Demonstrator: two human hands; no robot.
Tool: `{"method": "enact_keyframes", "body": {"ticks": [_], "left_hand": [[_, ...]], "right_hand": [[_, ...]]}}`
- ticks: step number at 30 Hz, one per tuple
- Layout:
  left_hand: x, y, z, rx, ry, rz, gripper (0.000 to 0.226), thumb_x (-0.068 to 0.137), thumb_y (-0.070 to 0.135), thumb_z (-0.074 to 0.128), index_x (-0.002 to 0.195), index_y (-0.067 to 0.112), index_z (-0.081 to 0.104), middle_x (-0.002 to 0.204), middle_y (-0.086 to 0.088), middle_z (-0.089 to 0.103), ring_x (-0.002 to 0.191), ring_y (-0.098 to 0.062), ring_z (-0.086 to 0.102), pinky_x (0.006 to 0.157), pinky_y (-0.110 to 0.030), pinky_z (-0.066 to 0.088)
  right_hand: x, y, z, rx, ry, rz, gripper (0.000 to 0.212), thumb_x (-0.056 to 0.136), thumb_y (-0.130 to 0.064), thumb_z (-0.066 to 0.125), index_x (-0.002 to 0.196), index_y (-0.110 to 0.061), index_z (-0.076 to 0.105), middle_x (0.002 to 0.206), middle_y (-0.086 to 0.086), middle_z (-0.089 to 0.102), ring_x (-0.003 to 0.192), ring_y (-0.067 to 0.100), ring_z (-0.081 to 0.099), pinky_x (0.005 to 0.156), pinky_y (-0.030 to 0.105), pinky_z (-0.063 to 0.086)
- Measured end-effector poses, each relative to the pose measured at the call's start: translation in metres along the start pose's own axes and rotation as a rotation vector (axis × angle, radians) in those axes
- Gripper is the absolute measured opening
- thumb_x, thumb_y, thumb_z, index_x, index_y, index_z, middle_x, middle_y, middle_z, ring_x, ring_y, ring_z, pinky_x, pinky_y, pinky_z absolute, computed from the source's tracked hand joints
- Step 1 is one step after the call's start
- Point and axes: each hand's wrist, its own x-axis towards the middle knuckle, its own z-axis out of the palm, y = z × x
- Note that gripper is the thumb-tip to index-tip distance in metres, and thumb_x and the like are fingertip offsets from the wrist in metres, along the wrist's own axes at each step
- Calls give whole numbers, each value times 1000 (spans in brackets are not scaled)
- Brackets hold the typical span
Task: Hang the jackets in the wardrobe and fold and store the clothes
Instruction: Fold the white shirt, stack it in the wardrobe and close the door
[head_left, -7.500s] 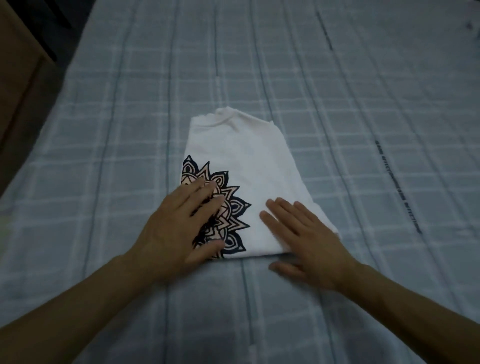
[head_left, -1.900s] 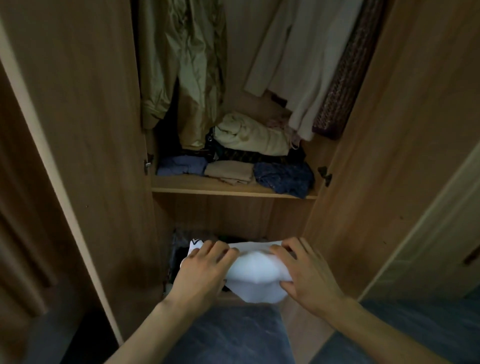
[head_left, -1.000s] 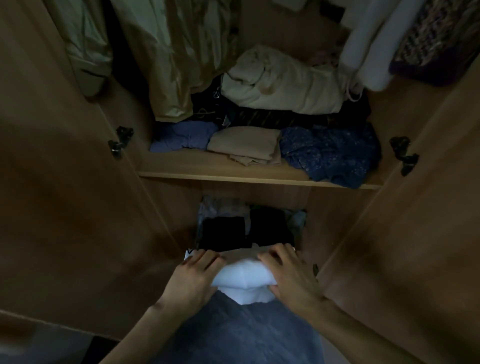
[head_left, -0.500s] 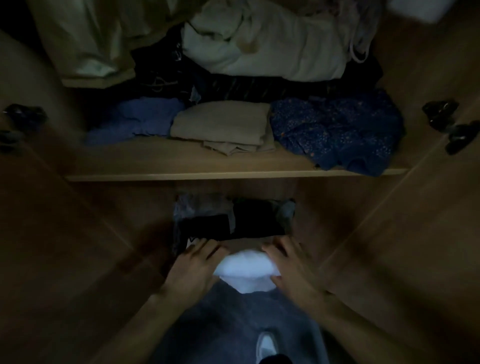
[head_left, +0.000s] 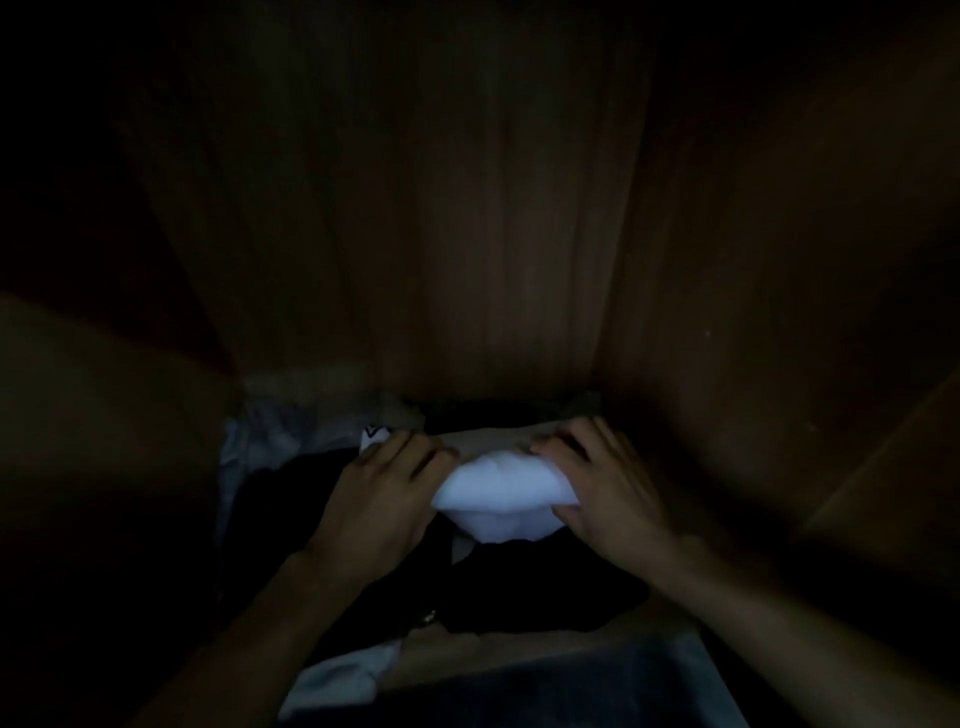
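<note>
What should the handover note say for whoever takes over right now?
Left hand and right hand: each grips one end of the folded white shirt.
Shirt: inside the dim lower wardrobe compartment, over dark clothes; whether it rests on them is unclear.
Done: shirt folded and brought into the compartment.
Left: set it down, release. Other garments or jackets are not visible here.

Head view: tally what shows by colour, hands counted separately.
White: 2, the folded white shirt and a white cloth at the front.
Dark: 1, the dark clothes pile.
Hands: 2, left hand and right hand, both gripping the shirt.
Total: 5.
</note>
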Motion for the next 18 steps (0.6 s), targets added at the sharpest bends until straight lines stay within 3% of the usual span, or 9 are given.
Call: {"method": "enact_keyframes", "body": {"ticks": [1,2,3,5,8,12,15,18], "left_hand": [[-6,-1,20,-6,19,11,48,66,8,70,114,12,65,107,-10,65,92,-33,63,72,-42,53],[-10,-1,39,-7,32,24,47,68,7,68,115,11,64,108,-11,65,92,-34,63,72,-43,53],[-14,-1,55,-5,36,33,46,70,8,67,115,11,64,109,-11,65,93,-34,63,73,-44,53],[-16,-1,82,2,37,38,45,71,10,67,115,10,64,109,-12,65,92,-35,63,73,-44,53],[-9,-8,114,-5,27,36,48,70,14,70,117,13,61,109,-12,66,91,-36,63,73,-44,54],[19,-21,135,6,27,26,50,68,16,73,114,14,53,103,-15,64,88,-37,62,72,-46,54],[46,-28,141,43,141,27,37,76,14,66,112,9,59,104,-17,64,90,-39,61,79,-48,52],[54,-29,162,55,277,6,34,78,13,60,111,11,59,117,-17,64,101,-37,59,79,-45,48]], "right_hand": [[-8,5,21,-11,16,-33,47,89,-54,53,134,-53,43,127,-23,47,117,-3,40,97,19,30],[-16,15,41,57,35,-154,58,87,-45,61,140,-48,39,133,-18,41,124,4,37,101,26,31],[-24,22,48,116,-30,-258,65,81,-35,71,140,-40,44,134,-11,42,124,13,39,101,34,34],[-29,40,62,174,44,-328,67,67,-20,83,130,-26,58,125,0,51,114,23,49,91,43,44],[-11,55,96,184,98,-388,56,71,-25,68,126,-18,60,116,4,53,101,22,51,85,36,47],[14,69,105,162,148,-366,57,70,-30,56,126,-21,56,110,9,57,96,27,52,76,42,50],[35,72,103,108,281,-343,59,68,-30,59,125,-19,53,113,12,55,101,31,49,80,40,46],[43,77,118,122,364,-322,57,67,-21,68,123,-14,57,121,16,55,111,33,48,88,42,42]]}}
